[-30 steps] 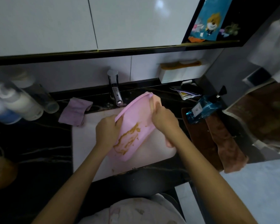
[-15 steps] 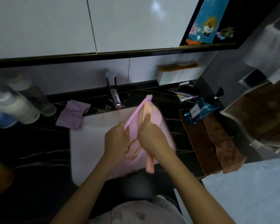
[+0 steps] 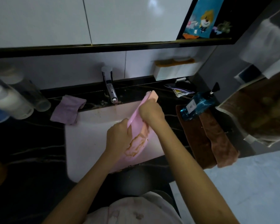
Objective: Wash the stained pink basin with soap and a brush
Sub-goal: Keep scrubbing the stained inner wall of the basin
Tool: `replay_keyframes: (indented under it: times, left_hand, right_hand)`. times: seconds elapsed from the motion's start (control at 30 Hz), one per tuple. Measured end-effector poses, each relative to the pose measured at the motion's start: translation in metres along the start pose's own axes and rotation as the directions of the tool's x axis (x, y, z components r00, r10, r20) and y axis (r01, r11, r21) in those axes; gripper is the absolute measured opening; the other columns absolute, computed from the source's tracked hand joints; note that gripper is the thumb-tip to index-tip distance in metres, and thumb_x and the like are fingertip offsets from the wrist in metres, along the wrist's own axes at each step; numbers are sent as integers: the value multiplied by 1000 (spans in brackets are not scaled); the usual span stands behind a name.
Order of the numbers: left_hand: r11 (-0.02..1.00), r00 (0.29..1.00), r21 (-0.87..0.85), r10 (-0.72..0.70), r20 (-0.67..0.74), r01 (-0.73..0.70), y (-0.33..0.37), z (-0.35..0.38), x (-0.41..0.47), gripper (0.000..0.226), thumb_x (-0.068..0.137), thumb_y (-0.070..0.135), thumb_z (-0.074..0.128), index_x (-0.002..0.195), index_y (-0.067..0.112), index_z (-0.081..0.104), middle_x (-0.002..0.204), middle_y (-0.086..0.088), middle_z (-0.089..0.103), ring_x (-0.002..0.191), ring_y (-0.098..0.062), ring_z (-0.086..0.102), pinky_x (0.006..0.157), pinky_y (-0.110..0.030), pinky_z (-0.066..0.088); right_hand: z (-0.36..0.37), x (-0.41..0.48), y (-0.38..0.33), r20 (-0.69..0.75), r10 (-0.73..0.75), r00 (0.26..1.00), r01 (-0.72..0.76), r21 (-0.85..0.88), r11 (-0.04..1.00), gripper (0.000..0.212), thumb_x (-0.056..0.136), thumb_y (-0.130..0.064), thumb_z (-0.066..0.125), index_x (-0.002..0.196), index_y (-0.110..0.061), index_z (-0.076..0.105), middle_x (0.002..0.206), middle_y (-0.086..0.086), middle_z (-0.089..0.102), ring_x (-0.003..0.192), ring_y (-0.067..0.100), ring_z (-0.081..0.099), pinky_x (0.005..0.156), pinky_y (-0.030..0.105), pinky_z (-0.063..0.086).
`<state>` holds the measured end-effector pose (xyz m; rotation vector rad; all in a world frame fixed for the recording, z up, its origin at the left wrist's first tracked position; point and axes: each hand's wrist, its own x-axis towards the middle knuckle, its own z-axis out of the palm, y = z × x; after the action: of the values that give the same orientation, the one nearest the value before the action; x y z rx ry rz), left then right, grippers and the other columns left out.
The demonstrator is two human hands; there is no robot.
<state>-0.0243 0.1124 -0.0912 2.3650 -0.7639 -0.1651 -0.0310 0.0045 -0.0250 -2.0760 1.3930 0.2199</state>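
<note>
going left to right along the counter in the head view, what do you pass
white bottles → purple cloth → faucet → pink basin → blue pump bottle → brown towels

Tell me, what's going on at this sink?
A person is washing a pink basin over the white sink. The left hand grips the basin's rim, holding it tilted on edge, while the right hand holds a peach brush at the upper rim. Brown stains show on the basin's inside. A blue bottle sits on a brown towel to the right.
</note>
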Motion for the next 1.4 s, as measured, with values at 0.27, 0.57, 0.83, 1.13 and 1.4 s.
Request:
replay_keyframes:
  times: [0.27,0.57,0.83,1.13,1.4]
  left_hand:
    - [999,1000,-33,-5,-11,5,-15,-7,6,19,93,11,47,81,2,58,62,-7,51,55,-23,48,45,-22,24]
    - [993,997,-112,27,-75,-35,-35,-16,11,40,89,26,33,76,-3,59,62,-15,58,55,-27,51,47,-27,32]
    - [995,993,-91,33,-109,-43,-50,-22,25,40,86,26,32,75,-2,59,63,-18,58,56,-21,46,44,-22,23]
    - [989,995,-145,14,-101,-28,-67,-22,33,38,88,33,33,71,6,55,62,-11,55,59,-26,52,53,-29,31]
    - [988,992,-147,29,-125,-48,-69,-26,41,35,89,29,37,63,10,50,55,2,42,55,-19,43,46,-23,21]
  right_hand:
    - [12,-6,11,-6,-153,988,148,-219,964,64,98,-17,36,150,-6,1,123,15,57,109,27,57,75,31,37]
    - [20,-29,25,87,-338,937,349,-238,907,67,97,-17,35,151,-16,-5,112,15,59,98,29,59,71,34,39]
    - [18,-41,33,48,-400,915,403,-131,906,59,98,-17,31,151,-18,5,97,13,61,78,24,54,60,32,37]
    - [26,-43,45,-3,-352,936,350,-97,932,60,100,-20,29,151,-23,-1,83,7,58,79,26,60,66,37,46]
    - [41,-31,55,-101,-310,945,296,-133,946,65,101,-22,29,149,-22,-14,82,6,55,69,19,48,61,32,38]
